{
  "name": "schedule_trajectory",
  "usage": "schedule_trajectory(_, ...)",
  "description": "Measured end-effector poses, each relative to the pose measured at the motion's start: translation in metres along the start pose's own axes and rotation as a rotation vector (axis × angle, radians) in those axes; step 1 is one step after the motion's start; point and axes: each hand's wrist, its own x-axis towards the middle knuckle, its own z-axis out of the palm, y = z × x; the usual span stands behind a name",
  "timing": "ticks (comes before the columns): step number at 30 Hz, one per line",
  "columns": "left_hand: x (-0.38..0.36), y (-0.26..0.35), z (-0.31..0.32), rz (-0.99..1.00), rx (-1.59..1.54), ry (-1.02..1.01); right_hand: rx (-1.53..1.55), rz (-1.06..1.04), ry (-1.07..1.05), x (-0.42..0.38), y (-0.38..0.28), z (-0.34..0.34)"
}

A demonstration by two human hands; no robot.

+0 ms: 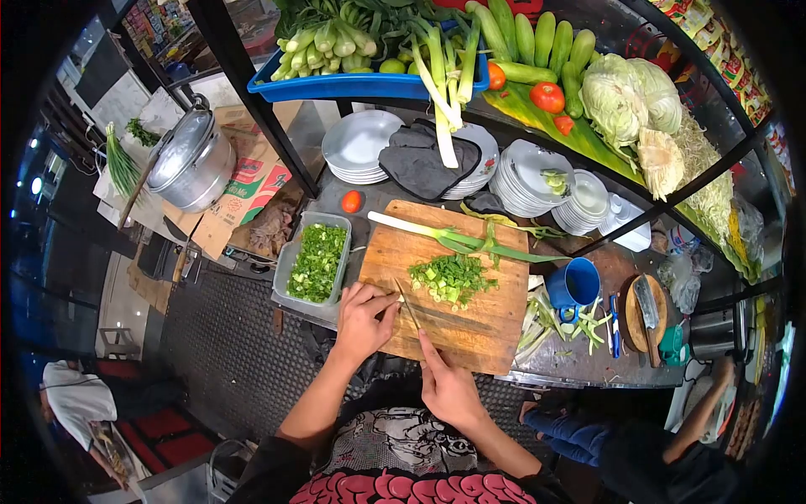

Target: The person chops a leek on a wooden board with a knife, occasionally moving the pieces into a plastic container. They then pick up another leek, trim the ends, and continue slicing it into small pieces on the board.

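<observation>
My right hand (452, 388) grips a knife (408, 304), its narrow blade pointing away from me over the left part of the wooden cutting board (495, 336). My left hand (366, 321) is at the board's left edge with its fingers drawn together close to the blade; a small pale bit shows at the fingertips, too small to name. Chopped green onion (453, 279) lies heaped in the middle of the board. Across its far side rests a whole leek (445, 237). Left of the board, a clear plastic container (284, 270) holds chopped greens (317, 264).
Beyond the board are a tomato (352, 201), stacked plates (361, 143) and a blue vegetable tray (336, 87) on a shelf. To the right are a blue mug (574, 284), trimmings and another knife (646, 302) on a round board. People are at lower left and lower right.
</observation>
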Motion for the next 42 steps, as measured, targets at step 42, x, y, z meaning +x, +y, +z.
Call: schedule_trajectory(42, -0.002, -0.011, 0.004, -0.028, -0.124, 0.008, 0.091, 0.077, 0.034, -0.026, -0.005, -0.009)
